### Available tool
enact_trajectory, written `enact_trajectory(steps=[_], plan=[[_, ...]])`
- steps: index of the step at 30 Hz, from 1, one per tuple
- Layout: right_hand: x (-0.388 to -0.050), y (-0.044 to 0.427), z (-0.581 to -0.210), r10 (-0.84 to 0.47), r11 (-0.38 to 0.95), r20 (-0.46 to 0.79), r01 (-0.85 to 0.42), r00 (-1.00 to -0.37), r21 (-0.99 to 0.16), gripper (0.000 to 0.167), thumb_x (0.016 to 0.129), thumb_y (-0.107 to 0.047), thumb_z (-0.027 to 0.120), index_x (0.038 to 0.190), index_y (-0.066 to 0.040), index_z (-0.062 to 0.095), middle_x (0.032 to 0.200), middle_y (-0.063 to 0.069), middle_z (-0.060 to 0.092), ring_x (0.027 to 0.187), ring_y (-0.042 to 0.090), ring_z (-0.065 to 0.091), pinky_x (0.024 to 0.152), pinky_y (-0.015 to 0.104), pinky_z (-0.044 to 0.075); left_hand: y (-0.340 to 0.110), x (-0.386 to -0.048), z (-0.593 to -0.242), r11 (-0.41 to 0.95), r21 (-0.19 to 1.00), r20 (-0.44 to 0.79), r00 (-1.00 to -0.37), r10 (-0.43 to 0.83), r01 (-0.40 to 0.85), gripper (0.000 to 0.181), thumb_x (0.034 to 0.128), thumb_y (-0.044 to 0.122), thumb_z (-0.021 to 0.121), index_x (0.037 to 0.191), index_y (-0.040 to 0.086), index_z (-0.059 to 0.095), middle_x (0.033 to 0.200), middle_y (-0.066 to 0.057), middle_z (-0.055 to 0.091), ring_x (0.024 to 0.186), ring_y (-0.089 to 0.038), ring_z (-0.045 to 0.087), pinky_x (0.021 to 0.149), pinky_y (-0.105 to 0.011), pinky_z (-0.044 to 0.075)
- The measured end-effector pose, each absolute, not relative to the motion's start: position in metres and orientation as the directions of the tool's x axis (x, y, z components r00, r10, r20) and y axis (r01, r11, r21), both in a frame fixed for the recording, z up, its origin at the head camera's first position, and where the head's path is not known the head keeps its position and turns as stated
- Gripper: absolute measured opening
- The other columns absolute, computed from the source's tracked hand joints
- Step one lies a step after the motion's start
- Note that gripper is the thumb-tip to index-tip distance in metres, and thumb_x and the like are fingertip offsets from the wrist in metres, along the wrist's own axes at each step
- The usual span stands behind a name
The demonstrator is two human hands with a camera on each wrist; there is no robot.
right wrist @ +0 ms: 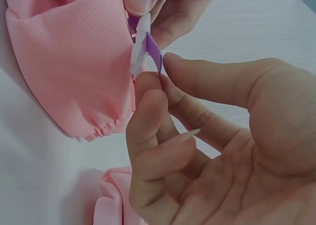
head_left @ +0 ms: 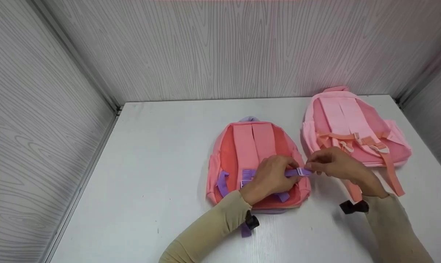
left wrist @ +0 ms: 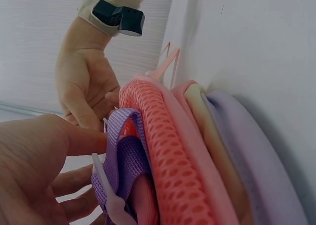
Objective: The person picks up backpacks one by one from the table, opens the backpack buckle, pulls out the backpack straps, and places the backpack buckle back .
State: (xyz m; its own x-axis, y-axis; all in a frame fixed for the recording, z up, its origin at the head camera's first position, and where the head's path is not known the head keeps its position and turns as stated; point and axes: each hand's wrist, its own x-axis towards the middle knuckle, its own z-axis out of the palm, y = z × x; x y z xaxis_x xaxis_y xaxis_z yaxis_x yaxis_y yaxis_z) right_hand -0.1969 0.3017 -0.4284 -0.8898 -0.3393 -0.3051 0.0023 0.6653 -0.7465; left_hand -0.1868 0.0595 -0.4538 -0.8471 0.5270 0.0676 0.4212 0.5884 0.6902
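Evidently, the left hand (head_left: 272, 176) pinches the strap (head_left: 291, 172) beside its buckle (head_left: 300, 171), over the right side of the nearer bag (head_left: 246, 149); the right hand (head_left: 333, 164) pinches its tip. A flat strap should slide best.

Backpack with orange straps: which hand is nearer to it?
Right. The right hand is by the near edge of the orange-strapped backpack; the left hand is farther off, over the purple-strapped backpack.

Booth-type workspc, wht tabletop (head_left: 151, 153), grey woodgrain panels (head_left: 191, 47), 3 sides
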Motion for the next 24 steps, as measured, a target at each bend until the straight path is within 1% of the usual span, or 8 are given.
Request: enact_trajectory(steps=[2,5,10,12,15,17,19,24], plan=[[-0.197,0.301,-0.425,-0.334,0.671,-0.308,0.005,-0.891,-0.741,0.025,0.104,-0.027,0.070,0.122,-0.009,0.076,0.106,0.009,0.073,0.094,0.028,0.064,0.083,0.038,0.056,0.057,-0.186,-0.451,0.593,0.694,0.052,-0.850,0.524,0.408,0.028,0.0942,0.027,0.083,0.120,0.019,0.079,0.105,0.012,0.074,0.089,-0.003,0.062,0.084,-0.020,0.055],[-0.192,0.297,-0.420,-0.343,0.676,-0.273,-0.034,-0.899,-0.736,0.033,0.105,-0.030,0.070,0.128,-0.008,0.073,0.113,0.011,0.073,0.099,0.031,0.065,0.082,0.036,0.057,0.050,-0.184,-0.447,0.600,0.689,0.049,-0.852,0.521,0.407,0.031,0.0930,0.027,0.083,0.122,0.018,0.078,0.107,0.011,0.073,0.094,-0.005,0.062,0.089,-0.023,0.055],[-0.180,0.294,-0.414,-0.312,0.705,-0.193,-0.091,-0.930,-0.704,0.046,0.103,-0.036,0.073,0.138,-0.006,0.066,0.126,0.012,0.070,0.113,0.031,0.065,0.090,0.035,0.057,0.030,-0.180,-0.437,0.601,0.666,0.087,-0.846,0.525,0.442,0.036,0.0934,0.028,0.082,0.126,0.014,0.076,0.112,0.005,0.073,0.100,-0.009,0.061,0.093,-0.028,0.053],[-0.178,0.295,-0.415,-0.301,0.711,-0.174,-0.099,-0.937,-0.696,0.047,0.102,-0.035,0.074,0.138,-0.006,0.066,0.126,0.012,0.070,0.115,0.030,0.065,0.091,0.032,0.056,0.020,-0.178,-0.433,0.612,0.654,0.091,-0.850,0.519,0.444,0.037,0.0944,0.029,0.081,0.128,0.014,0.075,0.117,0.003,0.074,0.104,-0.011,0.061,0.096,-0.031,0.053],[-0.176,0.297,-0.417,-0.300,0.709,-0.177,-0.096,-0.937,-0.699,0.049,0.101,-0.033,0.076,0.138,-0.003,0.065,0.125,0.013,0.069,0.115,0.030,0.064,0.088,0.024,0.055,0.004,-0.176,-0.428,0.634,0.642,0.092,-0.864,0.494,0.431,0.040,0.0958,0.031,0.080,0.131,0.014,0.073,0.125,0.001,0.074,0.110,-0.014,0.062,0.101,-0.035,0.052],[-0.174,0.299,-0.418,-0.297,0.709,-0.194,-0.080,-0.935,-0.700,0.053,0.101,-0.035,0.076,0.140,-0.002,0.063,0.127,0.013,0.068,0.116,0.030,0.064,0.089,0.022,0.055,-0.008,-0.176,-0.427,0.637,0.646,0.098,-0.873,0.478,0.421,0.040,0.0970,0.031,0.078,0.132,0.014,0.072,0.129,0.000,0.074,0.112,-0.018,0.064,0.101,-0.036,0.053],[-0.171,0.301,-0.419,-0.291,0.709,-0.216,-0.058,-0.932,-0.703,0.058,0.100,-0.037,0.076,0.143,-0.002,0.060,0.130,0.014,0.067,0.118,0.030,0.063,0.093,0.026,0.056,-0.019,-0.175,-0.426,0.636,0.656,0.101,-0.882,0.461,0.408,0.039,0.0982,0.031,0.077,0.133,0.013,0.072,0.131,-0.001,0.073,0.114,-0.021,0.065,0.101,-0.038,0.054],[-0.165,0.304,-0.425,-0.280,0.709,-0.231,-0.038,-0.932,-0.704,0.063,0.100,-0.039,0.076,0.146,-0.002,0.057,0.133,0.015,0.066,0.119,0.030,0.063,0.101,0.043,0.058,-0.051,-0.175,-0.424,0.623,0.682,0.111,-0.897,0.429,0.382,0.038,0.1010,0.030,0.074,0.133,0.010,0.070,0.133,-0.006,0.071,0.117,-0.029,0.065,0.100,-0.043,0.055]])
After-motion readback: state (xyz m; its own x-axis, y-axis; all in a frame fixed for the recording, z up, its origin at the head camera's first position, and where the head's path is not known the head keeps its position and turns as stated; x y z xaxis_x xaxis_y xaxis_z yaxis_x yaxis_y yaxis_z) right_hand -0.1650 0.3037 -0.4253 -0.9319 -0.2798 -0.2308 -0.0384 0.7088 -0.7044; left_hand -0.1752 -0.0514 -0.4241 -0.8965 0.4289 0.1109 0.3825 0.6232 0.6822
